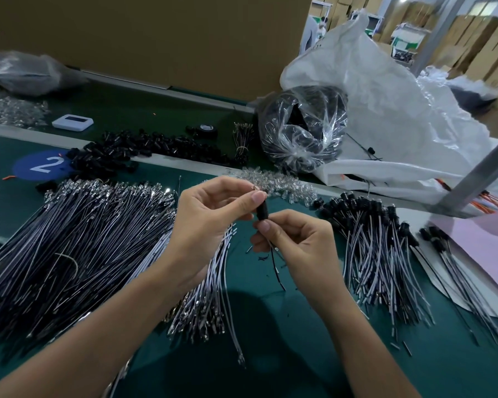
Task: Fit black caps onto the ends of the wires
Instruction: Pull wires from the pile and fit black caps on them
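Both forearms (84,349) are extended from the lower edge over the green table mat (270,354). The hands are raised together above the middle of the mat.

A black cap (262,210) is pinched at its upper end between thumb and forefinger of the left hand (210,222); the remaining fingers are curled toward the palm. The wire (275,262) is pinched just below the cap between thumb and forefinger of the right hand (299,242), with the other fingers curled. The free length of the wire is left hanging under the right hand. Whether the cap is fully seated on the wire cannot be told.

A large fan of bare wires (78,239) is laid to the left of the hands. A bundle of capped wires (377,248) is laid to the right. Loose caps (144,150) are heaped along the far edge of the mat, near a blue disc (42,165) marked 2. A heap of clear pieces (282,185) is placed just behind the hands. Further back, a clear bag of black parts (302,127) is set against a white sack (400,110).
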`<state>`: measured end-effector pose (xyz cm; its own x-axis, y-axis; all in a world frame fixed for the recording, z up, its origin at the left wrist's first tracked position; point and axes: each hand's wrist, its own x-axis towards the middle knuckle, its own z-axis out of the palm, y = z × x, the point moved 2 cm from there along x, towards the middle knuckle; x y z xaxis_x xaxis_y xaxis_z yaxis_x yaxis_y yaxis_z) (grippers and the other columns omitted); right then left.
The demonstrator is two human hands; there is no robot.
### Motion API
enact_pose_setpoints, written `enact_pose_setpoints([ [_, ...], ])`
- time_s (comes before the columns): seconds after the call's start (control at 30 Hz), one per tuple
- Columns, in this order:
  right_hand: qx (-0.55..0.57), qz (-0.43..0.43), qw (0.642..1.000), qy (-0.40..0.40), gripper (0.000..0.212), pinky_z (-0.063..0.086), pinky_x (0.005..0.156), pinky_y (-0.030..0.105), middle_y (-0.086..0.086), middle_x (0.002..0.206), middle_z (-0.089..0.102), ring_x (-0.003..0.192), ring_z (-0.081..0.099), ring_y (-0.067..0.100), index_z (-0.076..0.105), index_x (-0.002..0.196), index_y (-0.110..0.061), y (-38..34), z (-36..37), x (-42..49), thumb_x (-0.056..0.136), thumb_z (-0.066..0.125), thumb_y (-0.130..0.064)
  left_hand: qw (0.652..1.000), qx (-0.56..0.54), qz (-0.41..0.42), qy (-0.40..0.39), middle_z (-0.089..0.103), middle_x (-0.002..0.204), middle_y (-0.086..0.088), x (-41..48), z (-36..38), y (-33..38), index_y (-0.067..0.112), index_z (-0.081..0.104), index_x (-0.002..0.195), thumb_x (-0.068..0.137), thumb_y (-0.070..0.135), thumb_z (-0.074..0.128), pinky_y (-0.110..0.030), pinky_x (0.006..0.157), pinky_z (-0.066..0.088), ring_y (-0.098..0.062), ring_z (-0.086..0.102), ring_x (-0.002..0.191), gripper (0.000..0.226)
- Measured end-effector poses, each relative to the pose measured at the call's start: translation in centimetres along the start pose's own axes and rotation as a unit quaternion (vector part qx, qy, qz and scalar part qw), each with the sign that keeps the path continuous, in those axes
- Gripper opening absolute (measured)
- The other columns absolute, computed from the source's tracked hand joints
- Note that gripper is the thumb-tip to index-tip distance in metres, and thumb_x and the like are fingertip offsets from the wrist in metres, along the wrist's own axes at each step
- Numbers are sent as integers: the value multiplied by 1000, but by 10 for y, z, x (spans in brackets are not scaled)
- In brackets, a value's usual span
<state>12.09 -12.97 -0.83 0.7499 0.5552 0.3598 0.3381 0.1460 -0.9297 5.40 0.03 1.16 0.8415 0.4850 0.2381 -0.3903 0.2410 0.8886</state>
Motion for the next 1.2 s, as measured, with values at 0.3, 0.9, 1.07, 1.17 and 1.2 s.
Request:
enact_pose_setpoints([
  [0.3, 2, -13, 1000, -8, 6, 57, 65, 26, 5, 75, 75, 67, 72, 20, 76, 87, -14, -2, -2, 0, 82, 71, -14, 999, -21, -9, -27, 75, 78, -7, 1, -2, 3, 17, 71, 68, 53, 23, 83, -27, 72, 57, -17, 72, 78, 20],
  [0.9, -50, -43, 997, 44, 10, 55, 61, 22, 2, 70, 74, 61, 72, 19, 77, 82, -11, -3, -5, 1, 79, 77, -2, 999, 2, -6, -33, 77, 87, -8, 2, -5, 4, 16, 80, 73, 54, 25, 82, -22, 72, 57, -17, 72, 83, 21],
  [1.07, -66, -42, 996, 49, 8, 57, 63, 28, 3, 70, 74, 62, 72, 19, 77, 83, -11, -2, -7, 1, 79, 77, -4, 999, 6, -1, -40, 77, 84, -7, 2, -4, 3, 16, 80, 71, 53, 25, 83, -22, 72, 56, -15, 71, 80, 20],
  [1.17, -85, -50, 994, 51, 10, 59, 63, 35, 2, 69, 74, 61, 72, 18, 77, 82, -16, -2, -7, 0, 79, 77, -7, 999, 5, 0, -41, 77, 83, -6, 2, -4, 3, 17, 80, 72, 54, 26, 82, -23, 72, 57, -16, 71, 81, 20],
  [1.2, -90, -51, 993, 53, 10, 60, 63, 37, 2, 68, 74, 61, 72, 19, 77, 81, -17, -2, -7, 1, 80, 77, -7, 999, 6, 1, -42, 77, 83, -6, 2, -5, 3, 17, 80, 72, 55, 26, 82, -23, 73, 57, -16, 71, 81, 19],
])
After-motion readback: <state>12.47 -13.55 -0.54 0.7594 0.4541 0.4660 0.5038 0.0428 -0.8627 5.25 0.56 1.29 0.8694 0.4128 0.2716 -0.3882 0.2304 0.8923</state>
